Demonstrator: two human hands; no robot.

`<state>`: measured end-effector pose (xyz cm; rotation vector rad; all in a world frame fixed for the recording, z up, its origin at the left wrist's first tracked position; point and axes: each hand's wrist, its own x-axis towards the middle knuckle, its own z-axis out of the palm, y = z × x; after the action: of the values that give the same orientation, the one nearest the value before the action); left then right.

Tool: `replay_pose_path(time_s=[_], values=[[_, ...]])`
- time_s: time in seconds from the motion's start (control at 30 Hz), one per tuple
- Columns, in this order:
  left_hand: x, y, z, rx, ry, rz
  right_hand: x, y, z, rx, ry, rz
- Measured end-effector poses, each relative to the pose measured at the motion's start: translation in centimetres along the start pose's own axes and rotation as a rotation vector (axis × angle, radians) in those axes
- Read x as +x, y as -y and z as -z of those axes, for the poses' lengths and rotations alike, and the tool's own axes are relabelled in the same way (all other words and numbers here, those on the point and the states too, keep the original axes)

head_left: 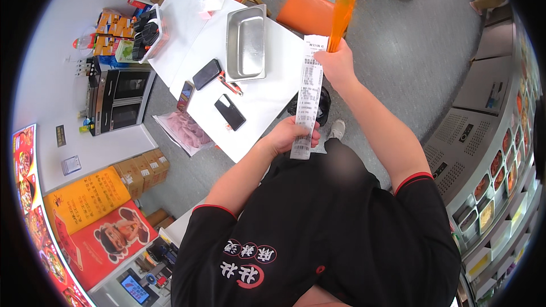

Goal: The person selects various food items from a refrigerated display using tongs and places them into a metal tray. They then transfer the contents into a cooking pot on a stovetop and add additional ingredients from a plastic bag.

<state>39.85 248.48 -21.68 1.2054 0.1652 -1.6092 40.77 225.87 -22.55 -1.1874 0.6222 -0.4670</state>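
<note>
A long white printed receipt [309, 88] stretches between my two hands in front of my body. My left hand [289, 135] is closed on its lower part, thumb on top of the paper. Higher up and farther out, my right hand [336, 63] is closed at the receipt's upper end. The same hand grips a long, narrow, glossy orange thing [342, 11] that points away from me; it looks like folded plastic, but its exact kind cannot be told. My right fingers are partly hidden behind the paper.
A white table [259, 99] carries an empty steel pan [245, 45], dark phones [230, 112] and a small red-and-black tool [230, 85]. An orange stool [304, 17] stands beyond it. A black-lined bin [324, 105] sits below the receipt. Refrigerated counters [478, 96] line the right.
</note>
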Motion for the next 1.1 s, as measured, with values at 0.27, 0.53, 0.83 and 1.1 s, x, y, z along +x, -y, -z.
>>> replay_pose_path(time_s=[0.27, 0.53, 0.83, 1.1], values=[[-2.8, -1.1, 7.5, -0.036, -0.150, -0.162, 0.8, -0.5, -7.4, -0.006, 0.050, -0.123], [-5.8, -4.7, 22.1, -0.136, -0.421, -0.275, 4.7, -10.3, -15.0, -0.493, -0.110, -0.269], [-4.5, -9.9, 34.5, -0.086, -0.518, -0.333, 9.6, -18.8, -20.3, -0.675, -0.123, -0.357], [-1.9, -12.0, 35.4, -0.008, -0.368, -0.377, 5.2, -16.2, -18.7, -0.581, -0.193, -0.362]])
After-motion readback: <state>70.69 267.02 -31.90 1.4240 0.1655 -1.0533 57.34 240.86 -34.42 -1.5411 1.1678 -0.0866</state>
